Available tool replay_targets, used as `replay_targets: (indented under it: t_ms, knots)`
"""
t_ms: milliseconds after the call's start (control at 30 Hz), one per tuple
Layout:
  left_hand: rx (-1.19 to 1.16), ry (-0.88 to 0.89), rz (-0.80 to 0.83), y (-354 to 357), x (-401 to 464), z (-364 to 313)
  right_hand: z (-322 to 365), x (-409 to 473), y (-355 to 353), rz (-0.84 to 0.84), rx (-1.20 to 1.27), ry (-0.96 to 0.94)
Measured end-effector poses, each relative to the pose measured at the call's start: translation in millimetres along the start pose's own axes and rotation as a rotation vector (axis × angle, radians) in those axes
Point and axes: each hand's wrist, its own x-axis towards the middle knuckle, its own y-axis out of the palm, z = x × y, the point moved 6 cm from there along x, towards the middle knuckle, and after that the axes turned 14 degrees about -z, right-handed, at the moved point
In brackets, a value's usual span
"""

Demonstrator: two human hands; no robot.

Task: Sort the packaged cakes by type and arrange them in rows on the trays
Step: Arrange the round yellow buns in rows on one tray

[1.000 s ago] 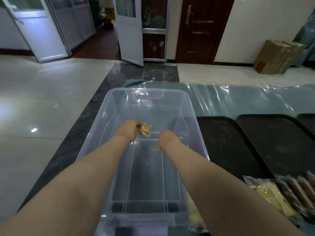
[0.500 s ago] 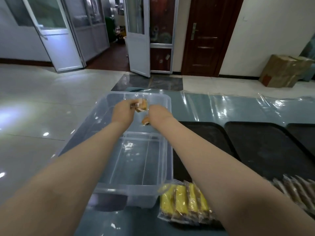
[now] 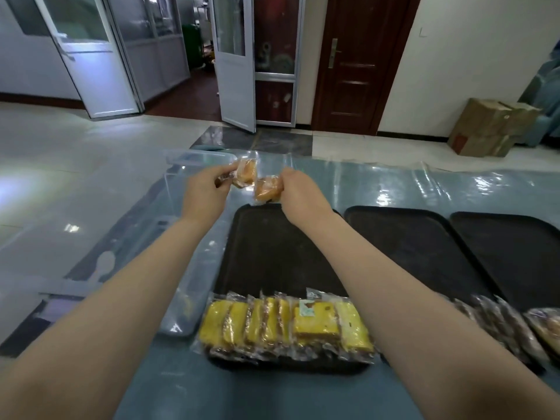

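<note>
A clear plastic bin (image 3: 181, 237) sits at the left of the worktop (image 3: 378, 183), just beside the nearest of three black trays (image 3: 272, 253) — the other two (image 3: 409, 244) (image 3: 515, 253) lie to its right. A row of yellow packaged cakes (image 3: 285, 325) (about eight, overlapping) fills that first tray's near edge; darker packs (image 3: 500, 322) line the second.

The left hand (image 3: 206, 192) pinches one wrapped round cake (image 3: 246, 174) in its fingers; the right hand (image 3: 298, 192) grips a second (image 3: 266, 189). Both hang above the first tray's far edge. Half a second ago they were over the bin.
</note>
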Motion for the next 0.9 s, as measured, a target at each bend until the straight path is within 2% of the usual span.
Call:
replay_targets:
  t_ms: [233,567,767,900]
  knots:
    - [-0.024,-0.045,0.144,42.8,-62.2,-21.3,-79.8,-51.3,-18.5,-0.042,0.084,0.092]
    - [-0.095,-0.085,0.313,91.7,-115.4,-43.1,-165.2,-115.9,-7.8,-0.001,0.401,0.460]
    - [-0.168,-0.109,0.474,129.9,-142.5,-67.9,-212.0,-146.9,-4.6,-0.097,0.605,0.730]
    - [-0.194,-0.186,0.530,158.2,-170.3,-82.2,-247.8,-165.5,-10.8,-0.103,0.650,0.820]
